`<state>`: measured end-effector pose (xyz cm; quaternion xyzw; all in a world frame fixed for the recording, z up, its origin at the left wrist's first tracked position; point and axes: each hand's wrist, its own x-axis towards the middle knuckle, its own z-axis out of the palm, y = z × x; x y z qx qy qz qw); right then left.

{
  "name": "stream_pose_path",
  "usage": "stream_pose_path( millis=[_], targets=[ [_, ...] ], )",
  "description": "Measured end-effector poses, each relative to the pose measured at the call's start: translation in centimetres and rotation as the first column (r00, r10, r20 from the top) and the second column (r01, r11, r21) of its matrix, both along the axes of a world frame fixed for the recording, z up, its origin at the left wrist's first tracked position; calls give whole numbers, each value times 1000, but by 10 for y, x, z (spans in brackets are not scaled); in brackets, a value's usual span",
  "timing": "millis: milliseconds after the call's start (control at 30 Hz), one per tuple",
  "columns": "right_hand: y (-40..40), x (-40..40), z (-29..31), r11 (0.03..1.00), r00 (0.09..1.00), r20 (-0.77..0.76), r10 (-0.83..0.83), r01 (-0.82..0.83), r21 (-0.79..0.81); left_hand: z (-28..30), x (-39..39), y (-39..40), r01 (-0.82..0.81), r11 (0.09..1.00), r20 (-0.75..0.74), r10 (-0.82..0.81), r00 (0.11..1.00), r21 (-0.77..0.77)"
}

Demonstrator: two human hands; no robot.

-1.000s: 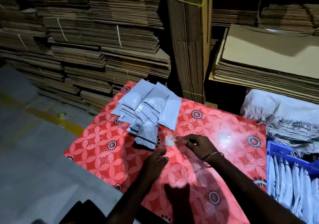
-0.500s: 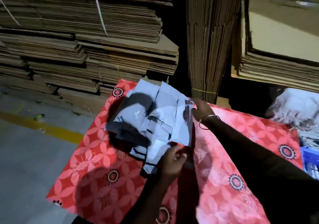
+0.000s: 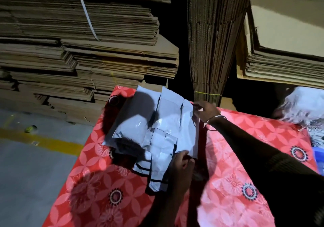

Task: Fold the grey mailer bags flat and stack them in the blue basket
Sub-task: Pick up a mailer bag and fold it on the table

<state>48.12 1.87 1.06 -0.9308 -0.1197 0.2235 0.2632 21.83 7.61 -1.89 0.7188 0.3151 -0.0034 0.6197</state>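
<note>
A loose heap of grey mailer bags [image 3: 157, 130] lies on the red flowered tablecloth [image 3: 236, 156], several overlapping, some with black strips at their ends. My right hand [image 3: 205, 112], with a metal bangle on the wrist, pinches the far right corner of the rightmost mailer bag [image 3: 188, 130]. My left hand [image 3: 181, 163] grips the same bag's near edge. Only a sliver of the blue basket [image 3: 318, 158] shows at the right edge of the view.
Stacks of flat cardboard [image 3: 78, 51] rise behind the table, with an upright bundle [image 3: 210, 43] tied by yellow string at the centre. A white woven sack [image 3: 301, 109] lies at the right. Grey floor with a yellow line [image 3: 40, 142] runs along the left.
Both hands went from the table's middle up to the heap and took hold of the rightmost bag. The view swung left and closer, so the basket slid almost out of sight.
</note>
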Motion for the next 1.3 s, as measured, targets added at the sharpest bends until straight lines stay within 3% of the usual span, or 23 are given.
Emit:
stream_pose_path(
  millis=[167,367,500,667,800,933,1100,1300],
  targets=[
    [-31,-25,2,1000,998,-66,2,-4,-27,10,-12,-10,-101,994,89,104,991,-44],
    [-51,-57,5,994,979,-194,-61,76,72,28,-41,-27,-49,985,111,68,991,-168],
    [-88,-90,5,991,982,-145,-122,129,39,27,-70,-44,-59,978,72,75,995,-199],
    [-174,-133,19,952,960,-114,-255,270,147,23,-94,-66,9,999,17,-8,1000,-51],
    [-241,-190,39,944,966,-83,-244,256,206,22,-92,-80,-71,996,-2,72,997,51],
    [-291,-253,50,906,945,-86,-316,327,267,19,-85,-103,33,986,22,-37,999,161],
    [-323,-295,42,832,896,-168,-410,443,334,9,-84,-131,169,969,-56,-161,985,179],
    [-349,-295,8,815,874,-211,-437,484,319,18,-71,-149,261,945,-115,-242,964,199]
  ],
)
